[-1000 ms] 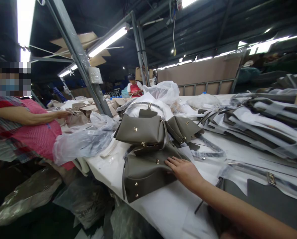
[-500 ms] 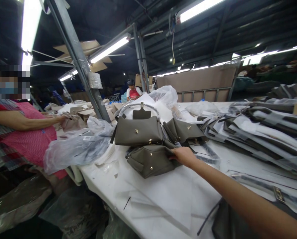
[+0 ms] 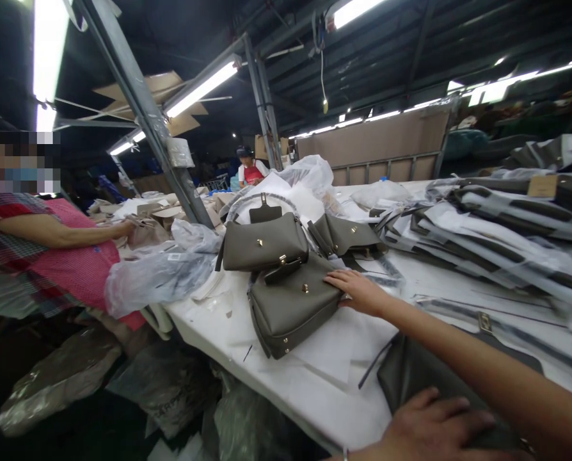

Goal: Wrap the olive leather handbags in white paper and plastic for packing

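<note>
Right fingers (image 3: pixel 340 278) touch a smooth olive handbag (image 3: pixel 286 314), grip unclear, gold clasp (image 3: pixel 306 288) nearby; left fingers (image 3: pixel 450 410) splay over a second handbag (image 3: pixel 411 368)!

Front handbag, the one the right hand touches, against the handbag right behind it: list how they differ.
The front handbag lies turned at a slant; the rear handbag sits more squarely across the view.
The front handbag shows two gold-toned studs low down; none are visible on the rear handbag.
The right hand touches the front handbag; no hand touches the rear handbag.
Both are dark olive-grey.
</note>
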The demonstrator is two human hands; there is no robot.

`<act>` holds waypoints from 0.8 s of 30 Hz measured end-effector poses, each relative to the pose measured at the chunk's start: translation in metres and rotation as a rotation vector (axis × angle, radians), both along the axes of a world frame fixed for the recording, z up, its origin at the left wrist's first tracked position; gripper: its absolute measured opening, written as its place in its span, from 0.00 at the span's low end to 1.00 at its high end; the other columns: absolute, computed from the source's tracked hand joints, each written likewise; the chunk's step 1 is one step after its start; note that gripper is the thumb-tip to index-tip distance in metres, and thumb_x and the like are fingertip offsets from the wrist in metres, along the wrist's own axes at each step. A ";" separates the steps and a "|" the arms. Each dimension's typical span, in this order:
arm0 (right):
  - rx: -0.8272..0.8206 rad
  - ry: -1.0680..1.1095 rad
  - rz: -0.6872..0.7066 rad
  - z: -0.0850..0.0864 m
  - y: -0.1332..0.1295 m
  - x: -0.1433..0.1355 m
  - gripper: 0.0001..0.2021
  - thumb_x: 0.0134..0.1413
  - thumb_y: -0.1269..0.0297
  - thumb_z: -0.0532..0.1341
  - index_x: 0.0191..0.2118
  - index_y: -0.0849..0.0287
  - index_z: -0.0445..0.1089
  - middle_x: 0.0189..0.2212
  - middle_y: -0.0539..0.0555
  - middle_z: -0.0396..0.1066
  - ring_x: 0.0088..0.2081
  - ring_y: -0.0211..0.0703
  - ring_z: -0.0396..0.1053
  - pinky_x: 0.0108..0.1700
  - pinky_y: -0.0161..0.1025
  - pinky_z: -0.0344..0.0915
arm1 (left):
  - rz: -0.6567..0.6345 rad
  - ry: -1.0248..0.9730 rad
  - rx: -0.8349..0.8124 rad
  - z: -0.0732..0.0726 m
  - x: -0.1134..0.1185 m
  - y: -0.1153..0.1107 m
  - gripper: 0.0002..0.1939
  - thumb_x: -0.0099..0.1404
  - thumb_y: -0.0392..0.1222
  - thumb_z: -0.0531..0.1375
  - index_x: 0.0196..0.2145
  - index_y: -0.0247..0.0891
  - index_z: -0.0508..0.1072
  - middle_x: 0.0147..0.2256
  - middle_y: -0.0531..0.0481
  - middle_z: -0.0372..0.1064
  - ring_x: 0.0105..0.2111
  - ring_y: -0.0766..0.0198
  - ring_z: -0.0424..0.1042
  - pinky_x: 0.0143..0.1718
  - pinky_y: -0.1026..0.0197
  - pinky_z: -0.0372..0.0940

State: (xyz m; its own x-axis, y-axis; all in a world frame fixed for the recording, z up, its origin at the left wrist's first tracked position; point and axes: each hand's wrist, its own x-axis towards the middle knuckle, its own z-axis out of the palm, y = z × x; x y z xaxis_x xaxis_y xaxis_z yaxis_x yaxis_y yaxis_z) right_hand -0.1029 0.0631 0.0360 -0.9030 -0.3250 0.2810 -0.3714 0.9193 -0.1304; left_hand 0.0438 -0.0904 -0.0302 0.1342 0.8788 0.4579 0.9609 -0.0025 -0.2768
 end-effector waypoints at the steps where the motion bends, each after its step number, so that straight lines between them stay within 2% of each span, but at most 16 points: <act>1: -0.001 0.000 -0.007 0.002 0.001 0.006 0.38 0.48 0.70 0.68 0.67 0.56 0.59 0.65 0.63 0.60 0.66 0.61 0.56 0.64 0.61 0.55 | -0.005 -0.017 -0.006 0.003 0.001 -0.002 0.29 0.74 0.61 0.42 0.68 0.53 0.57 0.67 0.57 0.56 0.67 0.60 0.52 0.58 0.56 0.64; 5: 0.030 0.036 -0.042 0.010 0.011 0.045 0.36 0.51 0.72 0.66 0.67 0.55 0.59 0.67 0.62 0.57 0.68 0.59 0.52 0.66 0.60 0.53 | -0.017 -0.131 -0.075 0.011 0.002 -0.003 0.28 0.75 0.59 0.42 0.68 0.50 0.56 0.67 0.55 0.55 0.66 0.60 0.54 0.62 0.54 0.58; 8: 0.026 0.046 -0.077 0.017 0.035 0.097 0.28 0.56 0.70 0.63 0.63 0.53 0.65 0.65 0.58 0.61 0.66 0.56 0.56 0.66 0.59 0.54 | -0.054 -0.260 -0.118 0.008 0.003 0.000 0.28 0.75 0.59 0.45 0.67 0.49 0.57 0.66 0.53 0.56 0.66 0.58 0.55 0.64 0.51 0.56; 11: -0.032 -0.017 -0.152 0.020 0.070 0.173 0.19 0.62 0.64 0.60 0.58 0.51 0.71 0.60 0.56 0.69 0.62 0.53 0.63 0.66 0.57 0.55 | -0.070 -0.366 -0.138 0.000 0.003 0.005 0.30 0.72 0.60 0.51 0.67 0.49 0.56 0.66 0.50 0.57 0.66 0.56 0.56 0.64 0.47 0.55; 13: -0.066 -0.057 -0.271 0.016 0.087 0.234 0.18 0.64 0.58 0.58 0.57 0.52 0.72 0.57 0.55 0.72 0.60 0.52 0.67 0.65 0.55 0.59 | -0.076 -0.387 -0.148 -0.005 0.002 0.008 0.32 0.70 0.60 0.55 0.67 0.50 0.56 0.66 0.49 0.57 0.66 0.55 0.56 0.64 0.46 0.56; 15: -0.071 -0.088 -0.405 0.009 0.090 0.292 0.20 0.64 0.54 0.57 0.58 0.52 0.72 0.56 0.56 0.72 0.58 0.53 0.68 0.62 0.54 0.63 | -0.081 -0.373 -0.166 -0.007 0.002 0.010 0.35 0.68 0.60 0.58 0.68 0.49 0.54 0.66 0.48 0.57 0.66 0.54 0.57 0.64 0.45 0.56; 17: -0.048 -0.120 -0.479 -0.003 0.081 0.338 0.23 0.63 0.50 0.58 0.61 0.51 0.69 0.58 0.56 0.70 0.60 0.55 0.67 0.62 0.56 0.64 | -0.090 -0.350 -0.191 -0.006 0.002 0.011 0.36 0.68 0.58 0.59 0.68 0.49 0.54 0.66 0.47 0.57 0.66 0.54 0.57 0.65 0.46 0.56; 20: 0.003 -0.123 -0.499 -0.024 0.060 0.372 0.31 0.59 0.50 0.63 0.66 0.49 0.61 0.63 0.56 0.63 0.64 0.59 0.61 0.64 0.63 0.59 | -0.094 -0.298 -0.238 0.003 0.001 0.013 0.30 0.72 0.49 0.57 0.68 0.50 0.54 0.66 0.48 0.58 0.65 0.55 0.59 0.65 0.47 0.56; 22: 0.025 -0.093 -0.496 -0.037 0.051 0.378 0.31 0.59 0.59 0.62 0.67 0.49 0.60 0.64 0.55 0.62 0.65 0.59 0.59 0.65 0.64 0.58 | -0.090 -0.220 -0.274 0.014 -0.001 0.016 0.29 0.74 0.39 0.55 0.68 0.50 0.53 0.65 0.46 0.60 0.63 0.56 0.62 0.63 0.49 0.58; 24: 0.038 -0.067 -0.477 -0.045 0.048 0.378 0.30 0.57 0.72 0.58 0.66 0.51 0.61 0.63 0.54 0.64 0.65 0.54 0.60 0.65 0.60 0.59 | -0.119 -0.126 -0.322 0.028 -0.002 0.019 0.32 0.72 0.32 0.53 0.69 0.50 0.51 0.63 0.44 0.63 0.60 0.57 0.66 0.61 0.53 0.62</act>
State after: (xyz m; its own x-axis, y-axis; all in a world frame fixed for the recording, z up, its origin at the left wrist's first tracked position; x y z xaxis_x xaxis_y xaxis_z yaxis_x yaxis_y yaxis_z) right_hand 0.2750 0.1115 -0.0090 -0.9695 0.1207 0.2133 0.1007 0.9896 -0.1026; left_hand 0.0413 -0.0714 -0.0020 0.2039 0.9623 0.1801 0.9753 -0.1836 -0.1230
